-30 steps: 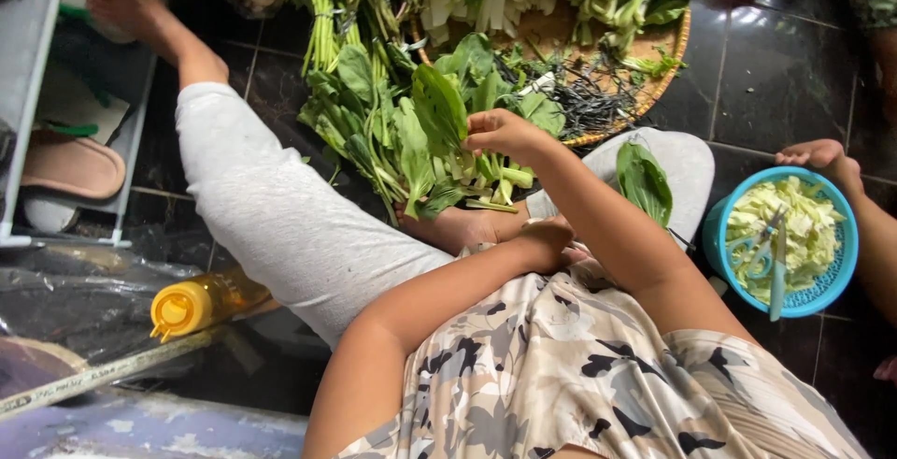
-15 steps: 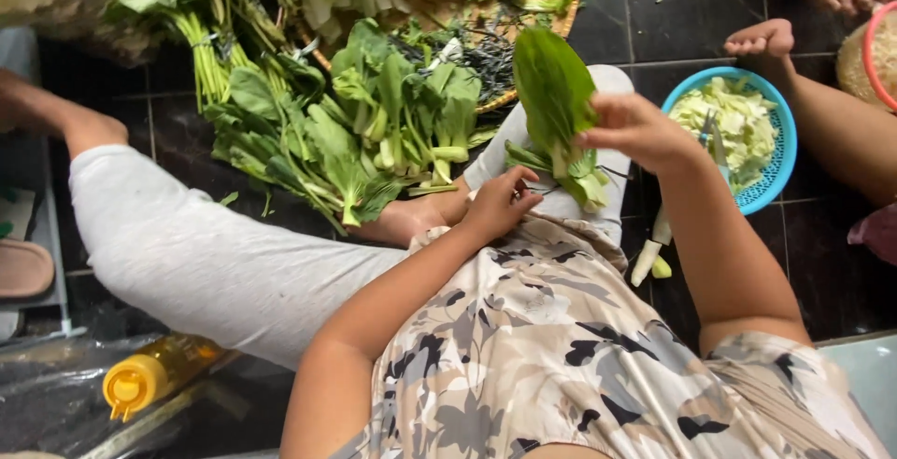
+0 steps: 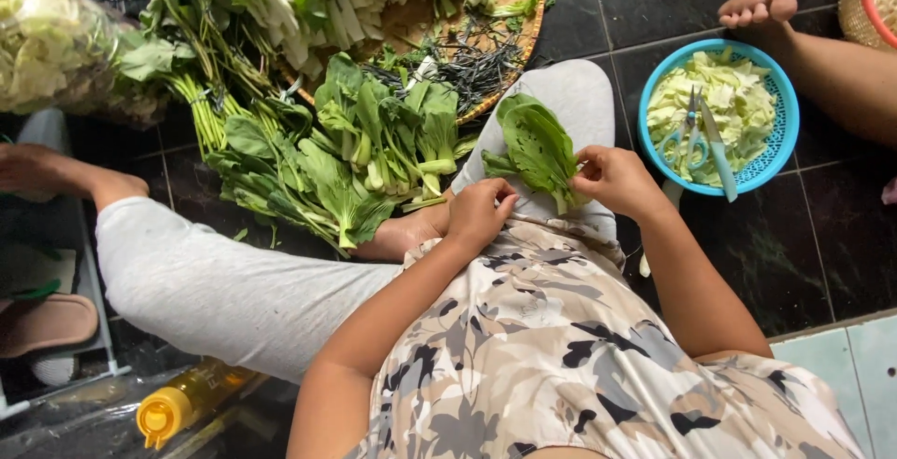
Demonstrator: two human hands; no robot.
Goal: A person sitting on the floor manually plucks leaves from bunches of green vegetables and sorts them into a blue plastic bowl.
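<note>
1. The blue basket (image 3: 785,155) held chopped pale cabbage (image 3: 738,94), scissors (image 3: 680,132) and a knife (image 3: 719,150); the woven tray (image 3: 523,38) held more greens.
2. My right hand (image 3: 617,181) pinched the leafy green (image 3: 537,146) at its stem end; my left hand (image 3: 478,214) lay loosely curled just beside it, holding nothing I could see.
3. The green lay over my knee (image 3: 579,94), long axis slanting, stem toward me, leaf tips pointing away up-left.

Beige camouflage-patterned top (image 3: 561,365), light grey trousers (image 3: 215,281), bare forearms.

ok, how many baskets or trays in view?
3: round woven bamboo tray under the greens up top, blue plastic basket of chopped cabbage at right, pink-rimmed basket cut off at the top-right corner. More may be hidden.
</note>
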